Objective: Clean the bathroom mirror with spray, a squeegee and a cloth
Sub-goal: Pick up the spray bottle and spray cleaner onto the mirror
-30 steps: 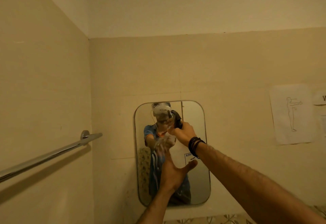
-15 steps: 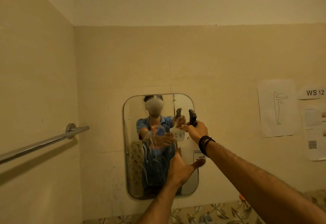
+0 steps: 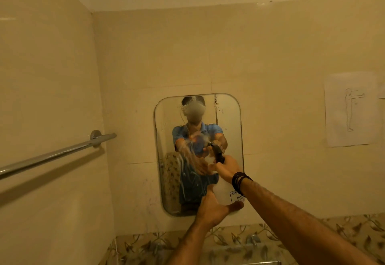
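The streaked, wet mirror (image 3: 199, 154) faces a clear bottle (image 3: 224, 191): right hand (image 3: 227, 167) grips its neck, left hand (image 3: 214, 208) cups its base.

The light is warm and yellow and rather dim, and it gives the walls (image 3: 270, 56) an even tan colour. It seems to come from above, because the towel rail (image 3: 52, 156) throws a soft, wide shadow on the wall below it. The rail has a thin bright glare along its top. The mirror (image 3: 229, 118) looks hazy and streaked, so the reflection in it is unclear. The wide lens bends the lines at the edges, and the wall corner leans. The paper sheet (image 3: 352, 108) at the right is slightly soft.
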Available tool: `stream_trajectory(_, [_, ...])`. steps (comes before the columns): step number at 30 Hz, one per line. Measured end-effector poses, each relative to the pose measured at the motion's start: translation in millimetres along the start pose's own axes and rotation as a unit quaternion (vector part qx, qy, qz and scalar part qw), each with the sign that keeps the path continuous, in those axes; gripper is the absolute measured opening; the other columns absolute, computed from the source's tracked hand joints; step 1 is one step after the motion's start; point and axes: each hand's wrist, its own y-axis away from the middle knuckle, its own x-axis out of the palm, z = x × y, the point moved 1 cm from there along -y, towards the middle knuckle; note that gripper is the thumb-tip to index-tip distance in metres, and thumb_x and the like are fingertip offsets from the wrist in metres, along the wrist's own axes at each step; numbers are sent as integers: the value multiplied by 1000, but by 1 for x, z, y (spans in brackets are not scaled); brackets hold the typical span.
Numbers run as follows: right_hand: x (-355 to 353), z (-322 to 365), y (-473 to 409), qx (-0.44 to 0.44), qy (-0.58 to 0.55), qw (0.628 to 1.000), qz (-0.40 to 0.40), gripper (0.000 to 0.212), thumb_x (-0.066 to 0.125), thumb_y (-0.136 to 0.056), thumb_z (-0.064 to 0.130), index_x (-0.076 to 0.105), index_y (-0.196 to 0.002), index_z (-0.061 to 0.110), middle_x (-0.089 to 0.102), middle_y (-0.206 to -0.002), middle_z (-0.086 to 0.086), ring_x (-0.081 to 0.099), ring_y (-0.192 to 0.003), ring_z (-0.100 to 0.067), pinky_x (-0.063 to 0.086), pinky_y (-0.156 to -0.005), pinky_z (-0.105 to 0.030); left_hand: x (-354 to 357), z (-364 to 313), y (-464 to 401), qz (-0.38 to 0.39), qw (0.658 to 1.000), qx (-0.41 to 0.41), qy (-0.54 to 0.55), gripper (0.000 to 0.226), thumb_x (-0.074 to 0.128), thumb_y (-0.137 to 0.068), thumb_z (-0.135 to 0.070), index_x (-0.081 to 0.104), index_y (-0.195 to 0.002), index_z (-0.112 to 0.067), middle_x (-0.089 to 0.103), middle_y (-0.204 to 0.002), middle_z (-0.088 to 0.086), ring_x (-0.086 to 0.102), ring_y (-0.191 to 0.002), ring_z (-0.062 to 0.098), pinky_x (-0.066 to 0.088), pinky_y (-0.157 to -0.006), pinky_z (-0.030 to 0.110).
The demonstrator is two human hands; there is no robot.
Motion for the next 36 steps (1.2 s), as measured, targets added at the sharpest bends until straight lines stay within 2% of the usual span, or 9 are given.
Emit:
stream_trajectory(4, [32, 2, 3, -6, -5, 1000, 21, 20, 69, -82, 23, 56, -67, 20, 59, -70, -2, 53, -66, -20, 45, -66, -34, -21, 22, 3, -18, 999, -27, -4, 106, 90, -40, -68, 43, -128, -30, 64, -108, -20, 64, -98, 2, 59, -83, 24])
stream_trajectory(8, [60, 6, 9, -12, -12, 998, 56, 10, 69, -84, 21, 66, -84, 11, 67, -82, -9, 60, -74, -23, 54, -77, -39, -42, 43, 9, -23, 999, -36, -15, 104, 90, -39, -67, 47, -125, -28, 67, -112, -14, 66, -104, 9, 59, -93, 36])
stream_trajectory(12, [84, 2, 15, -11, 29, 996, 84, 19, 63, -85, 20, 67, -100, 9, 71, -99, -15, 66, -92, -31, 55, -89, -49, -51, 57, 17, 5, 1000, -26, -15, 73, 93, -54, -52, 62, -117, -33, 74, -108, -13, 70, -100, 5, 59, -84, 24])
stream_trajectory(16, [92, -13, 24, 17, 5, 996, 91, 23, 66, -85, 21, 65, -107, 13, 70, -105, -11, 64, -97, -28, 54, -93, -48, -49, 70, 26, 12, 999, -40, -8, 79, 95, -58, -44, 55, -124, -24, 70, -114, -10, 69, -102, 8, 58, -80, 21])
stream_trajectory(23, [82, -50, 37, 72, 29, 992, 103, 18, 71, -84, 28, 62, -89, 13, 67, -94, -10, 64, -90, -27, 53, -89, -45, -16, 88, 36, 55, 996, -64, -3, 112, 93, -42, -59, 44, -135, -20, 67, -121, -5, 66, -111, 13, 57, -99, 42])
stream_trajectory(27, [71, -70, 41, 90, 25, 991, 96, 18, 72, -84, 26, 64, -90, 12, 66, -89, -9, 63, -88, -27, 54, -86, -41, 5, 91, 38, 82, 993, -85, -12, 118, 91, -40, -62, 39, -136, -17, 65, -120, -8, 64, -108, 10, 59, -90, 29])
stream_trajectory(31, [59, -86, 44, 103, 56, 987, 106, 18, 73, -83, 25, 58, -77, 15, 59, -75, -3, 57, -70, -19, 45, -61, -29, 23, 89, 41, 108, 990, -81, -36, 103, 90, -45, -63, 42, -127, -24, 63, -113, -10, 63, -101, 6, 55, -75, 19])
stream_trajectory(34, [48, -101, 47, 125, 59, 986, 97, 17, 71, -85, 25, 58, -79, 15, 60, -77, -4, 57, -71, -19, 47, -64, -30, 40, 89, 42, 133, 988, -74, -37, 70, 93, -58, -51, 47, -110, -36, 63, -103, -17, 63, -93, 2, 55, -75, 17])
stream_trajectory(36, [39, -111, 50, 139, 43, 987, 68, 16, 71, -85, 26, 60, -80, 15, 61, -79, -5, 57, -75, -21, 49, -70, -34, 48, 89, 41, 137, 988, -71, -24, 69, 93, -59, -47, 47, -109, -36, 62, -101, -19, 62, -91, 0, 56, -75, 17])
